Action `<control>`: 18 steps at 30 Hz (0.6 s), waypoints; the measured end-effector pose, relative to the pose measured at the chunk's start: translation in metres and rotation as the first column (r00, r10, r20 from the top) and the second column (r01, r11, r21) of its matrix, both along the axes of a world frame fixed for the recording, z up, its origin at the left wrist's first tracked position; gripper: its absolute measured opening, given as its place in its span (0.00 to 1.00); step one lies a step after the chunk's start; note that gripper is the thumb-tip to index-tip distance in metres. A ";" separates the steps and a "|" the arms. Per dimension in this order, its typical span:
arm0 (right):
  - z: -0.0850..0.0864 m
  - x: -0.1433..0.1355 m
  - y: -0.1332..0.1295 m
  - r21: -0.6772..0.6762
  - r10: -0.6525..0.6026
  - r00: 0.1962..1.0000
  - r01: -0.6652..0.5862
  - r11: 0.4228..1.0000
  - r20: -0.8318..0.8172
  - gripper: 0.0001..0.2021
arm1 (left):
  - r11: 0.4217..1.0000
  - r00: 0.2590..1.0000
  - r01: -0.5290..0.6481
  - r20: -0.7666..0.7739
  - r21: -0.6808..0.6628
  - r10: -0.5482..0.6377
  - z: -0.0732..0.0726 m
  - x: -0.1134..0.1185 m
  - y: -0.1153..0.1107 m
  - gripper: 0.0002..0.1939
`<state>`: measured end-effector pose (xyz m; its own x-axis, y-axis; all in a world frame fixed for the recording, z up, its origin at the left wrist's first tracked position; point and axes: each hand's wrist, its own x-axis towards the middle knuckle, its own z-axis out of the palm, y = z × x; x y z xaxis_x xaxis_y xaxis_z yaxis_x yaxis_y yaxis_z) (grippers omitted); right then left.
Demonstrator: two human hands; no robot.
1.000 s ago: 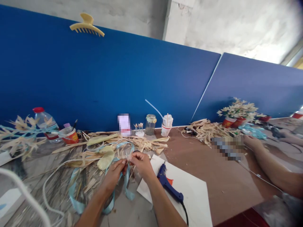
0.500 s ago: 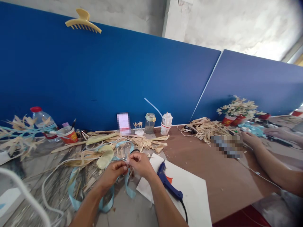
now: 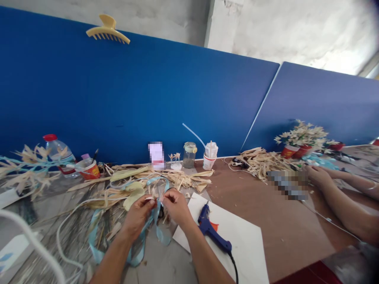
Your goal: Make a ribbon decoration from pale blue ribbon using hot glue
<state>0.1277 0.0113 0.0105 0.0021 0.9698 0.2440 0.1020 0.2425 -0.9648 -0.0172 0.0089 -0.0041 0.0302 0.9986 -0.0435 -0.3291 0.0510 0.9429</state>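
My left hand (image 3: 139,215) is closed, thumb and fingertips pinching a small pale husk piece (image 3: 153,194). Just to its right, my right hand (image 3: 175,205) pinches a tiny whitish bit, too small to make out clearly. The fingertips of both hands are close together over the littered table. Light-blue ribbon (image 3: 95,248) runs in loops under and around my hands. Dried corn husks (image 3: 189,179) lie behind them. A blue glue gun (image 3: 214,234) rests on a white board (image 3: 247,248) beside my right forearm.
At the left are a red-capped bottle (image 3: 60,152), a red cup (image 3: 90,169) and a white cable (image 3: 32,236). A jar (image 3: 188,155) and a paper cup (image 3: 209,162) stand by the blue partition (image 3: 148,90). Another person's hands (image 3: 319,177) work at the right, near potted husk flowers (image 3: 304,136).
My left hand has drawn slightly left, widening the gap between my fingertips, and the pale husk piece now shows more plainly. The other person's arms have shifted a little.
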 end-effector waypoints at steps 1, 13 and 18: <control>0.000 -0.002 -0.002 0.007 0.000 1.000 0.000 1.000 0.027 0.07 | 1.000 1.000 -0.001 0.013 0.004 0.001 -0.001 0.000 0.000 0.11; -0.005 -0.010 -0.003 0.020 -0.100 0.989 0.099 0.995 0.108 0.07 | 0.999 0.998 -0.018 0.060 -0.052 0.021 0.001 0.008 -0.003 0.13; -0.006 -0.011 -0.004 0.036 -0.098 0.988 0.094 0.995 0.118 0.08 | 0.999 0.998 -0.033 0.051 -0.035 0.035 0.002 0.009 -0.003 0.12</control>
<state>0.1169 0.0078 0.0046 0.0639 0.9586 0.2775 0.2405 0.2551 -0.9365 -0.0083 0.0059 -0.0024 -0.0008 0.9970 -0.0770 -0.3796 0.0709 0.9224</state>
